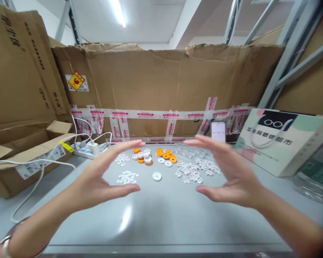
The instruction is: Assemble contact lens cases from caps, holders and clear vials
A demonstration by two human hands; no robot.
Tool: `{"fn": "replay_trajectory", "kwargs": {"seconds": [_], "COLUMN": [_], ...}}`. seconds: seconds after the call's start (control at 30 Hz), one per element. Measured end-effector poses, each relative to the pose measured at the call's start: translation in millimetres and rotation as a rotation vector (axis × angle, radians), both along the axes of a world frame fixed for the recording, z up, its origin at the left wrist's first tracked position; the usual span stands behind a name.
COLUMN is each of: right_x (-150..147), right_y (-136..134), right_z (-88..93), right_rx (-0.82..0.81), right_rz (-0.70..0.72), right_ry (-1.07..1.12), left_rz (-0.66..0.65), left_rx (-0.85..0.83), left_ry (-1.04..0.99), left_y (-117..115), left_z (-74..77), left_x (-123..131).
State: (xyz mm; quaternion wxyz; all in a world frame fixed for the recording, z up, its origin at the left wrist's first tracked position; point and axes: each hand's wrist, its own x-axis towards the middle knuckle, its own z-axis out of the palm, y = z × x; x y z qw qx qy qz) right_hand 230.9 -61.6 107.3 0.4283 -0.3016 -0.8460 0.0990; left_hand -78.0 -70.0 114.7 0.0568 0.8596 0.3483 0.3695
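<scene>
1. Both hands are raised over the grey table (161, 218), well apart and facing each other, the left hand (93, 182) and right hand (235, 177) each with thumb spread away from the fingers, like two wide brackets.
2. Between them, as I see it, a single white wheel (156, 176) lies flat on the tabletop, set a little forward of the heaps behind it.
3. Nearest the left hand are two scatters of small white discs (127, 177), one behind the other; beside the rear one sits a pile of mixed orange and white wheels (146, 154).
4. Just right of that pile, orange wheels (173, 158) are heaped together, with two white ones lying in front.
5. Toward the right hand spread white openwork pieces (190, 173), and behind those a patch of clear pieces (191, 152).
6. A phone (218, 133) stands upright at the back, its screen lit with digits, against the taped cardboard wall (150, 79).
7. Off to the right I notice a printed paper bag (271, 138) and a clear bottle (316, 179); off to the left, a white power strip (82, 152) and an open carton (5, 175).
</scene>
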Motion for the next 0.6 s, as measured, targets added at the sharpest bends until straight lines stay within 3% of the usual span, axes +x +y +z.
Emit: {"fn": "replay_trajectory", "kwargs": {"seconds": [0.17, 0.27, 0.43, 0.6], "right_x": [-10.9, -15.7, -20.2, -18.8], "right_y": [45.9, 60.6, 63.6, 60.8], "right_z": [-56.9, -77.1, -82.6, -81.3], "right_rx": [-0.176, -0.222, -0.208, -0.21], "right_rz": [0.038, 0.028, 0.007, -0.013], "right_ry": [-0.277, -0.329, -0.311, -0.257], "left_rz": [0.015, 0.087, 0.086, 0.072], "left_rx": [-0.262, -0.365, -0.442, -0.406], "left_ry": [0.363, 0.479, 0.542, 0.582], "left_y": [56.6, 83.6, 107.7, 112.3], "left_z": [-45.0, -63.7, -72.8, -78.0], "left_x": [-2.4, -2.0, 6.8, 8.4]}}
